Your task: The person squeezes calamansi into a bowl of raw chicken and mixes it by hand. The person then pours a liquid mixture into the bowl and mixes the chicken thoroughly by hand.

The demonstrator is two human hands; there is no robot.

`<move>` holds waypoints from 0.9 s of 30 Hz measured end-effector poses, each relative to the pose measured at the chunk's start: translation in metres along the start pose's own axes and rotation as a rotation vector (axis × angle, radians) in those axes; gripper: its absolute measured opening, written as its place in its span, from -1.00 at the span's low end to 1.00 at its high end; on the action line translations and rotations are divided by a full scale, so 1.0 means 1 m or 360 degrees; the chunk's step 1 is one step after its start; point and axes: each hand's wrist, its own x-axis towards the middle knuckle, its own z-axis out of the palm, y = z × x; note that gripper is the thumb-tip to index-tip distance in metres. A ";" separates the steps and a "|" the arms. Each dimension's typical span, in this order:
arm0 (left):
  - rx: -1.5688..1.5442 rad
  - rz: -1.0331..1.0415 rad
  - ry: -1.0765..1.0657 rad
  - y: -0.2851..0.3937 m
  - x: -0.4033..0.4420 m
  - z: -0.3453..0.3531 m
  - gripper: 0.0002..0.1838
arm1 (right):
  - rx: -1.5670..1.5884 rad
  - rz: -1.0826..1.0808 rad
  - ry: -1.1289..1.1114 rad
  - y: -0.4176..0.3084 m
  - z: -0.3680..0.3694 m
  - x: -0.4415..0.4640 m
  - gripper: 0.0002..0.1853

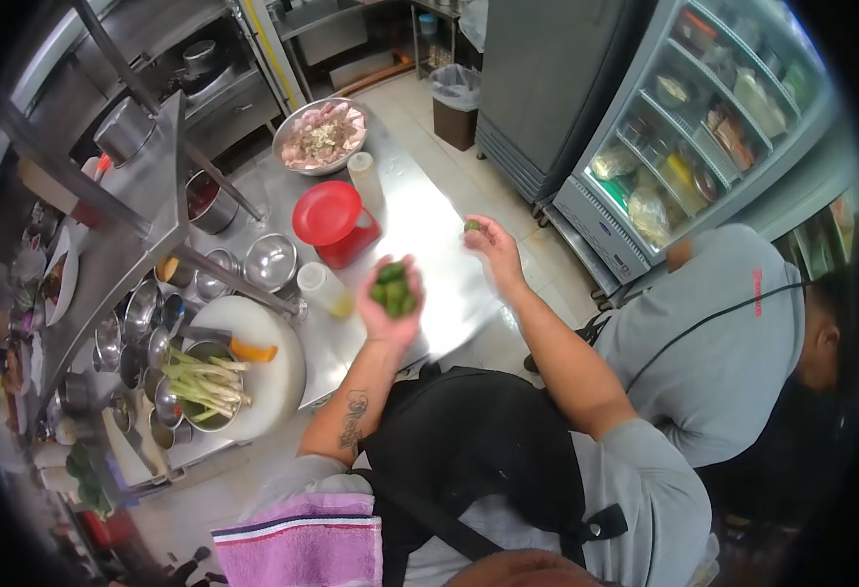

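Note:
Several small, rounded green fruits (391, 292), looking like limes, lie in the cupped palm of my left hand (395, 318). The hand is turned up above the steel table (449, 284). Farther right, my right hand (493, 249) pinches one more small green fruit (472, 226) between its fingertips, over the table's right edge. Left of my left hand stand a squeeze bottle (324, 290) with a pale lid and, just beyond, a red kitchen scale (330, 215) with a round red top.
A large metal bowl of raw meat (322, 137) and a second bottle (364, 176) stand at the back. At left, green stalks (209, 382) rest by a round white board (288, 362), under a steel shelf. A co-worker (713, 333) is close on my right, near a glass-door fridge (679, 127).

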 end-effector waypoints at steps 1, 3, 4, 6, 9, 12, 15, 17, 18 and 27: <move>-0.0014 0.0031 0.0024 0.002 -0.003 0.004 -0.64 | 0.0094 -0.0022 0.0002 0.000 0.000 0.000 -0.58; -0.0116 0.0048 0.0066 0.001 0.019 0.006 -0.65 | 0.0107 0.0000 -0.0003 -0.002 -0.007 0.025 -0.61; -0.0126 0.0070 0.0056 0.007 0.026 0.007 -0.66 | 0.0132 0.0022 -0.0007 -0.002 -0.006 0.036 -0.62; -0.0116 0.0114 0.0072 0.030 0.032 0.007 -0.67 | 0.0188 0.0065 -0.0024 0.004 0.007 0.053 -0.64; -0.0134 0.0109 0.0064 0.045 0.045 0.004 -0.68 | 0.0505 0.0109 -0.0064 0.010 0.002 0.072 -0.65; -0.0164 0.0128 0.0127 0.048 0.058 -0.003 -0.68 | 0.0628 0.0261 -0.0085 0.020 -0.018 0.096 -0.64; -0.0258 0.0196 0.0122 0.050 0.067 -0.007 -0.69 | 0.0546 0.0296 -0.0060 0.028 -0.034 0.116 -0.61; -0.0232 0.0198 0.0166 0.044 0.071 0.003 -0.66 | 0.0357 0.0219 -0.0085 0.035 -0.048 0.130 -0.57; -0.0239 0.0217 0.0218 0.043 0.073 0.011 -0.67 | 0.0334 0.0221 -0.0065 0.033 -0.051 0.133 -0.58; -0.0193 0.0366 0.0338 -0.010 0.143 0.029 -0.72 | 0.0159 0.0365 0.0000 0.057 -0.160 0.218 -0.63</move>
